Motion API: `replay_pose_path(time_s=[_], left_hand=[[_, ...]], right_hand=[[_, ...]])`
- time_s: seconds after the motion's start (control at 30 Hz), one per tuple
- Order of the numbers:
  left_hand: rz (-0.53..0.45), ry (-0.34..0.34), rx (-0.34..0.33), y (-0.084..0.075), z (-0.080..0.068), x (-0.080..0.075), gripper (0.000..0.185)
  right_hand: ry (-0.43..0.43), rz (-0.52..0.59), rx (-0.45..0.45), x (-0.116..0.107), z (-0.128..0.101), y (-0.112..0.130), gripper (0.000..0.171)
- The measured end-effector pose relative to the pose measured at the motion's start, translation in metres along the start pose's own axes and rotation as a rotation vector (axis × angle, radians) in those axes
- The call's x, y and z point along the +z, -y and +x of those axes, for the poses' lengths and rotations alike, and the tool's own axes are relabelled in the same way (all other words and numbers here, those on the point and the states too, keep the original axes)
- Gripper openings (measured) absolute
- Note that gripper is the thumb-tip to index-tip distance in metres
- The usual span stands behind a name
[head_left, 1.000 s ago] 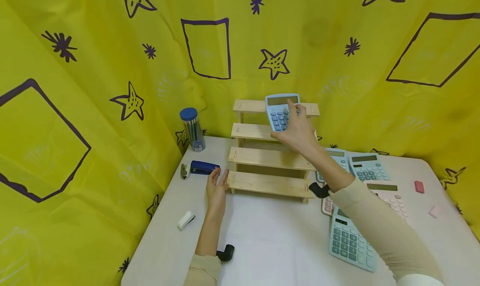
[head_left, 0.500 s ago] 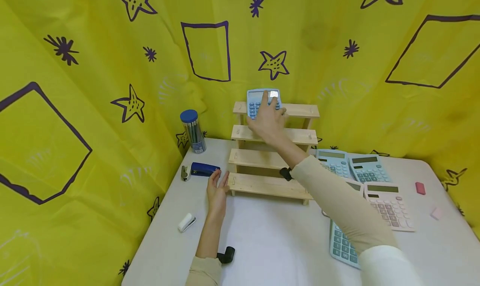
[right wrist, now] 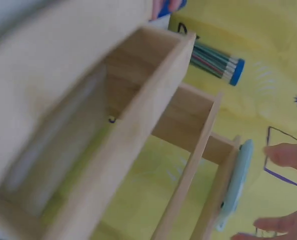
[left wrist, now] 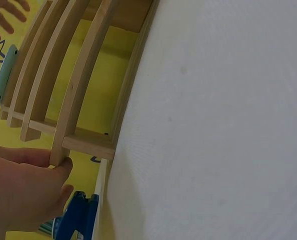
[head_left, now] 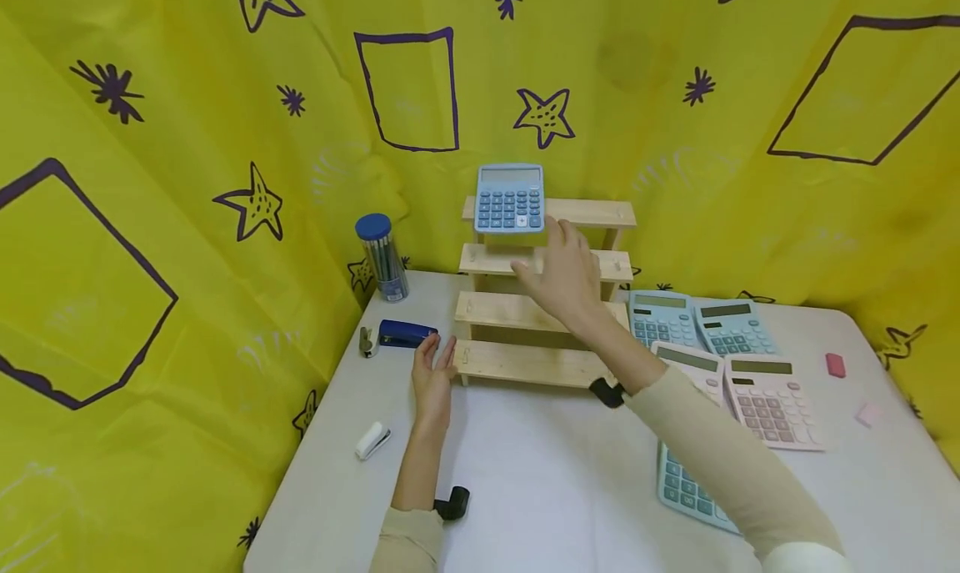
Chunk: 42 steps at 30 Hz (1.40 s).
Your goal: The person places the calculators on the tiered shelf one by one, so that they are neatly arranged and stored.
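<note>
A light-blue calculator (head_left: 509, 198) lies on the left part of the top step of a stepped wooden rack (head_left: 540, 310) in the head view. Just below and right of it, my right hand (head_left: 562, 274) is off the calculator, thumb and fingers spread with nothing between them. The right wrist view shows the same hand (right wrist: 288, 195) beside the calculator's edge (right wrist: 236, 185). My left hand (head_left: 432, 389) is at the left end of the lowest step. In the left wrist view its thumb and fingertips pinch that step's end (left wrist: 60, 155).
Several calculators, blue ones (head_left: 663, 316) and pink ones (head_left: 772, 406), lie right of the rack. Erasers (head_left: 836, 365) are farther right. On the left stand a pencil tub (head_left: 384, 260), a blue stapler (head_left: 405, 334), a staple remover (head_left: 367, 342) and a small white stapler (head_left: 372, 440).
My right hand has carried the light-blue calculator leftward onto the top step, let go of it and drawn back down and right. My left hand has stayed at the lowest step's end.
</note>
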<state>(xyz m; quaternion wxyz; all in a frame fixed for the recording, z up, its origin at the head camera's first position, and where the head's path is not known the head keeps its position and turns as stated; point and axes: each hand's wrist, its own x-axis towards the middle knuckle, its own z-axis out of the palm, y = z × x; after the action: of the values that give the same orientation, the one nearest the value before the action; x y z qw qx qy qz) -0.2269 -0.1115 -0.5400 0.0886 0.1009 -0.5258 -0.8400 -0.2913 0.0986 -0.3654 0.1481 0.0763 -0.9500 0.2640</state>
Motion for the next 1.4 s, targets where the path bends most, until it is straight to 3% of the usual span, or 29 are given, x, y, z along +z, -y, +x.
replay_pose_path(time_s=[0.13,0.3,0.47,0.77,1.07,1.4], left_hand=[[0.007,-0.011,-0.008,-0.004,0.0,0.002,0.08],[0.016,-0.027,-0.016,-0.008,0.0,0.0,0.079],[0.016,-0.032,-0.009,-0.009,0.001,-0.004,0.079],[0.002,-0.018,-0.015,-0.009,-0.001,-0.003,0.077],[0.002,-0.012,-0.008,-0.007,-0.001,0.0,0.077],[-0.003,0.004,-0.023,-0.004,-0.006,0.004,0.076]], right_hand=[[0.005,-0.017,-0.015,-0.016,-0.05,-0.028,0.086],[0.032,-0.047,0.031,-0.031,-0.107,-0.064,0.086],[0.11,-0.106,0.134,-0.036,-0.152,-0.096,0.091],[0.287,-0.169,0.345,-0.029,-0.22,-0.149,0.117],[0.264,-0.115,0.444,-0.02,-0.249,-0.167,0.146],[0.108,-0.085,0.403,-0.019,-0.257,-0.164,0.14]])
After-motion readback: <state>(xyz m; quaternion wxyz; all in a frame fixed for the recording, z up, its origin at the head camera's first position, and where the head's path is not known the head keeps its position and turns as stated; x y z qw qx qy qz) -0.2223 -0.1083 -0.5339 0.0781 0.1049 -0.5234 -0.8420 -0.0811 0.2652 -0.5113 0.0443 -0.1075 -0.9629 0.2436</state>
